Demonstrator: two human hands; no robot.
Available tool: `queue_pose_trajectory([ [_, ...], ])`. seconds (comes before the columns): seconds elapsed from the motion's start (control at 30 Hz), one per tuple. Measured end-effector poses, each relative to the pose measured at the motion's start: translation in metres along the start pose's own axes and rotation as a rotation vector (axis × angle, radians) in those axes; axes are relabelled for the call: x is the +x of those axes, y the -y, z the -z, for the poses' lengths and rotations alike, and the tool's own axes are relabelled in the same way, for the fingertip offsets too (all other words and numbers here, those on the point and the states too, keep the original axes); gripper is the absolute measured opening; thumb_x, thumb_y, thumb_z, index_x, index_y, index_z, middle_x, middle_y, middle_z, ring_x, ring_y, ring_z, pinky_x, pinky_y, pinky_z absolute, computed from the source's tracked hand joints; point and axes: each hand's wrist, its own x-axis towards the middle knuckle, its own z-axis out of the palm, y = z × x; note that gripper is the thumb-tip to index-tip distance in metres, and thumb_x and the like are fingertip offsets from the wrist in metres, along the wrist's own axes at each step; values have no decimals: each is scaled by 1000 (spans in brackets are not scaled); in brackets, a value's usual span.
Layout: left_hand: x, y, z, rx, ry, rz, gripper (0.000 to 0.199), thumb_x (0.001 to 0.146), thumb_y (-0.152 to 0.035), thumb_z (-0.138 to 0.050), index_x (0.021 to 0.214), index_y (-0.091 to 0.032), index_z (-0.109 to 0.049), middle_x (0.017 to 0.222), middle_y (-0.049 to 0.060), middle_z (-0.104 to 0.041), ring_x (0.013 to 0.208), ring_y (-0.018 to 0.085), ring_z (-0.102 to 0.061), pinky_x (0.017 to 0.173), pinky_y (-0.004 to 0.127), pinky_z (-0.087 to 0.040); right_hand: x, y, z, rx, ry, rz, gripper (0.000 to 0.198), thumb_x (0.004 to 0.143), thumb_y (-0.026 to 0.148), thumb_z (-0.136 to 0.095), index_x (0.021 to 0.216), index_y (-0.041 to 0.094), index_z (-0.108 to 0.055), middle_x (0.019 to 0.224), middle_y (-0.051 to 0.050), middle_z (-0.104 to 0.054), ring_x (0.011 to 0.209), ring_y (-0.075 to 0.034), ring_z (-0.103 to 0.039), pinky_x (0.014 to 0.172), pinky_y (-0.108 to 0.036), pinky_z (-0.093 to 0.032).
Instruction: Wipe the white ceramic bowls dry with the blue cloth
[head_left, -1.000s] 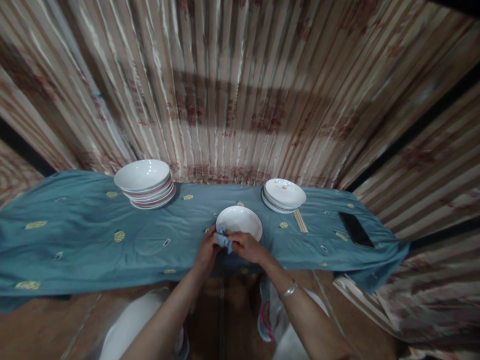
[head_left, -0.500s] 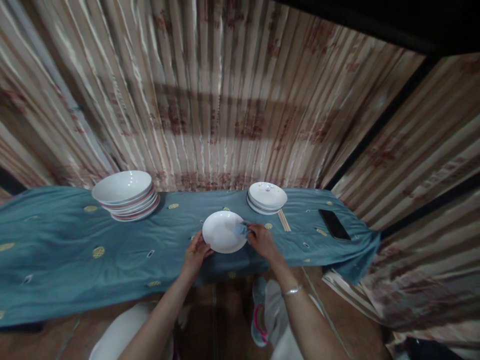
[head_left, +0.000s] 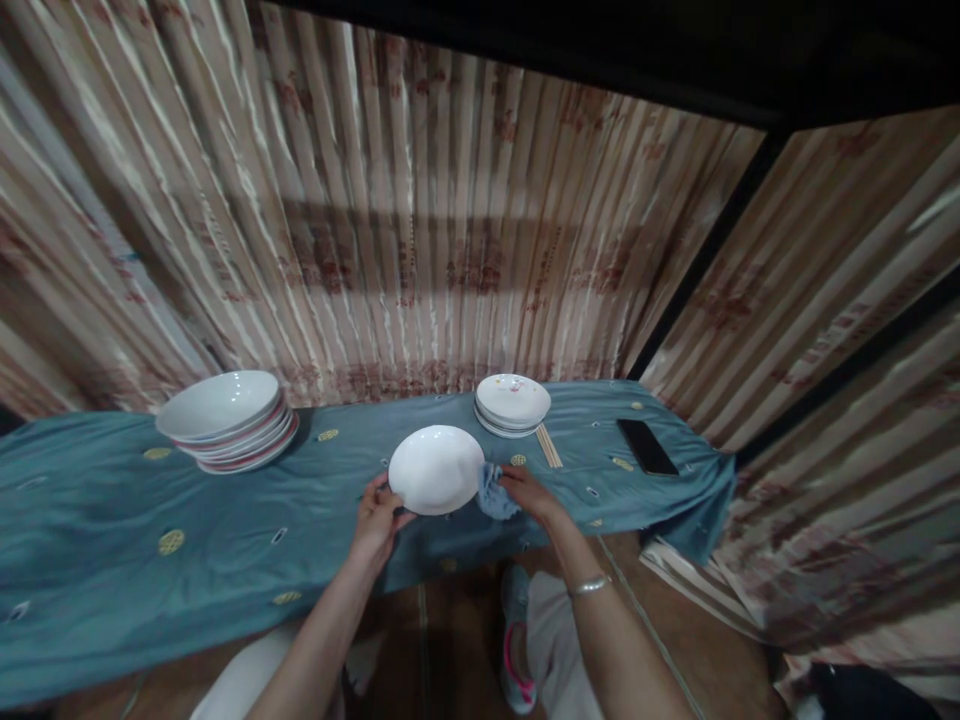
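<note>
A pleated curtain (head_left: 450,250) with reddish motifs hung behind a long table spread with a teal tablecloth (head_left: 330,545). On its left part stood the tall stack of large bowls (head_left: 236,432): the top one was deep and open upward, its glossy white inside showing, and it sat in red-banded ware nested beneath. A smaller dish stack (head_left: 514,405) stood toward the right, near the curtain; its uppermost dish bore pink and yellow decoration inside.

Between the stacks and nearer the person was the white dish (head_left: 436,470), its plain inner face turned up and toward the person; whether its base touched the table could not be told. The left hand (head_left: 377,515) gripped its left rim. The right hand (head_left: 529,490) pinched a crumpled blue rag (head_left: 495,495) at the dish's right rim. A dark phone (head_left: 647,446) lay flat farther right, and thin chopsticks (head_left: 550,446) lay just beside the smaller stack. A silvery bracelet (head_left: 591,585) circled the right wrist.
</note>
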Motion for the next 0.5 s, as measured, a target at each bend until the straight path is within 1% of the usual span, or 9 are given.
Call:
queue_pose_trajectory([
  [0.07, -1, -9, -18, -40, -4, -3, 43, 57, -4, -64, 95, -22, -54, 73, -3, -61, 67, 13, -60, 63, 33, -57, 0, 4, 2, 254, -51, -47, 17, 70, 36, -58, 68, 19, -60, 56, 3, -58, 52, -11, -50, 52, -23, -40],
  [0.13, 0, -18, -41, -63, 18, 4, 41, 59, -4, -63, 93, -22, -52, 73, -4, -61, 67, 13, -60, 67, 36, -58, 4, 8, 5, 491, -164, -69, 20, 70, 39, -62, 70, 19, -60, 58, 2, -60, 53, -13, -53, 53, -25, -42],
  [0.17, 1, -22, -55, -74, 26, 5, 39, 59, -3, -62, 92, -22, -52, 72, -4, -60, 67, 13, -59, 68, 37, -59, 6, 9, 6, 556, -224, -58, 22, 70, 41, -62, 72, 19, -59, 58, 2, -59, 52, -13, -53, 52, -25, -43],
  [0.2, 2, -26, -68, -82, 32, 2, 38, 60, -2, -61, 91, -22, -51, 72, -4, -60, 67, 13, -59, 69, 38, -59, 8, 11, 9, 589, -269, -40, 23, 72, 42, -61, 74, 20, -59, 58, 2, -59, 52, -13, -53, 51, -25, -42],
  [0.27, 7, -31, -95, -86, 54, -2, 37, 62, 0, -60, 91, -22, -49, 73, -4, -60, 68, 13, -59, 70, 40, -59, 12, 13, 13, 617, -317, 2, 24, 75, 43, -58, 79, 20, -60, 59, 2, -59, 50, -13, -52, 48, -24, -41],
  [0.37, 17, -32, -131, -36, 108, 4, 34, 66, 0, -59, 90, -21, -49, 75, -3, -59, 72, 13, -61, 74, 42, -59, 15, 15, 21, 698, -361, 64, 28, 75, 40, -62, 95, 20, -64, 68, 1, -65, 54, -12, -56, 49, -23, -44],
  [0.43, 25, -29, -150, -21, 118, 9, 34, 66, 1, -60, 90, -20, -50, 77, -2, -60, 74, 13, -62, 75, 43, -59, 17, 17, 26, 772, -384, 76, 40, 71, 34, -69, 108, 22, -63, 79, 1, -70, 61, -13, -61, 54, -23, -47],
  [0.5, 34, -25, -165, -5, 124, 16, 34, 67, 1, -60, 92, -20, -50, 77, -1, -61, 74, 14, -63, 75, 42, -59, 19, 18, 30, 830, -405, 59, 52, 67, 28, -73, 117, 24, -61, 87, 1, -72, 71, -15, -66, 62, -24, -52],
])
